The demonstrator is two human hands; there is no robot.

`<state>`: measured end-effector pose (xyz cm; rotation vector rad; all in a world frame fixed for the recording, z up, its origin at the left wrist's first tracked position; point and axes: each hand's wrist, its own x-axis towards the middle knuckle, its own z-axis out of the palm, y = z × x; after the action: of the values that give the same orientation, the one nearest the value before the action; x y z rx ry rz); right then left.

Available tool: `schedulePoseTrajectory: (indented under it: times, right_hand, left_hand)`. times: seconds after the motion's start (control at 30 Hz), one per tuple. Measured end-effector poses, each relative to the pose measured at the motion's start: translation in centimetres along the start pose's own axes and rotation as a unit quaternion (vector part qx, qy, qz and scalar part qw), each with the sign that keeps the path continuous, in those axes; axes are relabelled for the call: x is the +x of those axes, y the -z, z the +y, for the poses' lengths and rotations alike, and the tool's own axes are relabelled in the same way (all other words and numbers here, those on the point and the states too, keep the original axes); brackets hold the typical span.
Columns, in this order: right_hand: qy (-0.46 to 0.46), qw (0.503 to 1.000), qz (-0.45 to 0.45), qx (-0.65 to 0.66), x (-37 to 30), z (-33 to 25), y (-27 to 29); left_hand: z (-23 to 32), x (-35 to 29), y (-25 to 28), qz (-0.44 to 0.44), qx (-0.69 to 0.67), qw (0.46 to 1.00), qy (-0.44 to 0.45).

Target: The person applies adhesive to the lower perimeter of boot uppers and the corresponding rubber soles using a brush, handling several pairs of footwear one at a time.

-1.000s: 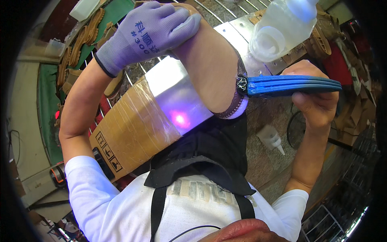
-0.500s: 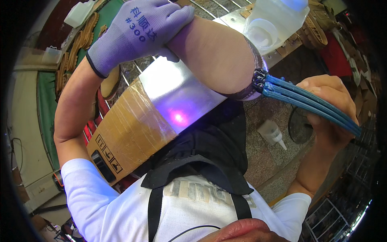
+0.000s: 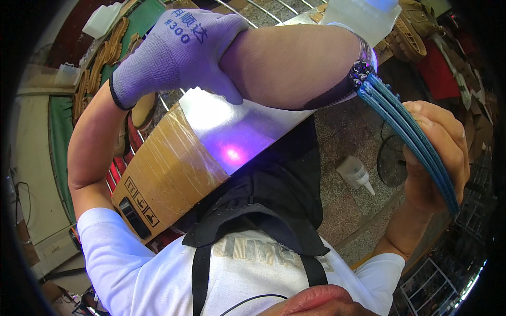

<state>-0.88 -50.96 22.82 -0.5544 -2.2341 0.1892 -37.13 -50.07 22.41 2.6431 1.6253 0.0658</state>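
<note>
My left hand (image 3: 184,60), in a lilac knit glove, is closed round one end of a tan shoe upper (image 3: 295,66). The upper's smooth side faces up, and a darker, shiny band runs along its edge. My bare right hand (image 3: 440,150) is wrapped round a brush (image 3: 408,124) that looks like several blue handles bundled together. Its dark, clumped bristles touch the far right edge of the upper. Below the upper lies a shiny silver sheet (image 3: 237,124) with a purple-pink glow on it, joined to a taped cardboard box (image 3: 168,163).
A translucent plastic container (image 3: 363,18) stands beyond the upper. A white squeeze bottle with a nozzle (image 3: 354,173) lies lower right. Brown shoes (image 3: 105,55) line the left, and another shoe (image 3: 408,39) stands far right. Metal rack bars (image 3: 263,10) run behind.
The upper has swung to lie more level, its far end moving right and up. The brush bristles have moved up and right with that edge, and the handle now slants more steeply.
</note>
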Motion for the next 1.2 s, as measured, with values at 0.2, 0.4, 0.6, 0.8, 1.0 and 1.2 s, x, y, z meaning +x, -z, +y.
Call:
schedulePoseTrajectory:
  times: [0.2, 0.4, 0.6, 0.8, 1.0, 1.2]
  right_hand:
    - [0.008, 1.000, 0.009, -0.005, -0.1, 0.1, -0.8]
    - [0.005, 1.000, -0.012, 0.017, 0.1, 0.0, -1.2]
    - [0.009, 0.999, -0.043, 0.010, 1.1, -0.7, -1.6]
    - [0.042, 0.997, -0.046, 0.038, 1.6, 0.3, -2.4]
    - [0.029, 0.996, -0.067, 0.045, 3.1, -0.2, -2.2]
    - [0.080, 0.983, -0.160, 0.047, 4.3, 4.0, -2.1]
  left_hand:
    - [1.3, 0.3, 0.5, -0.063, -0.263, 0.963, 0.014]
    - [1.0, -0.3, 0.7, -0.101, -0.126, 0.983, 0.083]
    - [-0.1, -0.8, 0.1, -0.065, -0.161, 0.984, 0.042]
    - [-0.3, -0.5, -0.2, -0.145, -0.143, 0.975, 0.085]
    - [-1.3, -1.9, -2.2, -0.119, -0.248, 0.955, 0.113]
    - [-1.4, 0.0, -1.3, -0.192, -0.217, 0.949, 0.127]
